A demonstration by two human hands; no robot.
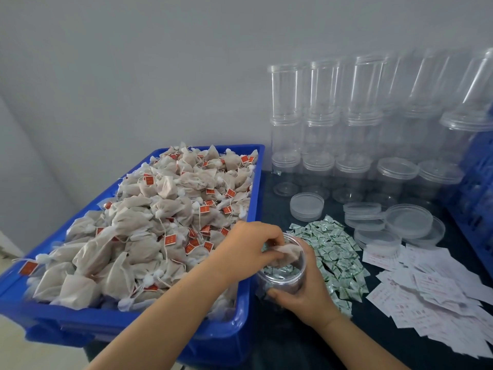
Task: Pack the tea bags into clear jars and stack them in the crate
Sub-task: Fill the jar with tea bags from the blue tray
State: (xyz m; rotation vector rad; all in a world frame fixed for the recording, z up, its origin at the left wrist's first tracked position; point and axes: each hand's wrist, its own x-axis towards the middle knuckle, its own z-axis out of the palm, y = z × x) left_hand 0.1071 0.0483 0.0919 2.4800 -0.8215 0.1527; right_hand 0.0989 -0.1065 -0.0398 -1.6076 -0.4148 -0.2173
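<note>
- Tea bag (286,253), a beige gauze pouch, sits at the mouth of the clear jar (282,273), pinched in the left hand (250,245).
- Right hand (304,292) curls round the jar's lower wall, holding it tilted just beside the blue bin (240,327) heaped with tea bags (160,222).
- Filling looks barely begun: the jar seems to hold only a small green sachet or two.
- Next, I judge, the pinch must let go so the pouch drops in, then reach back to the heap.
- Loose lids (408,220), green sachets (336,257), paper slips (432,289) and empty jars (357,129) wait on the dark table (373,343); a blue crate (477,188) stands at the right edge.
</note>
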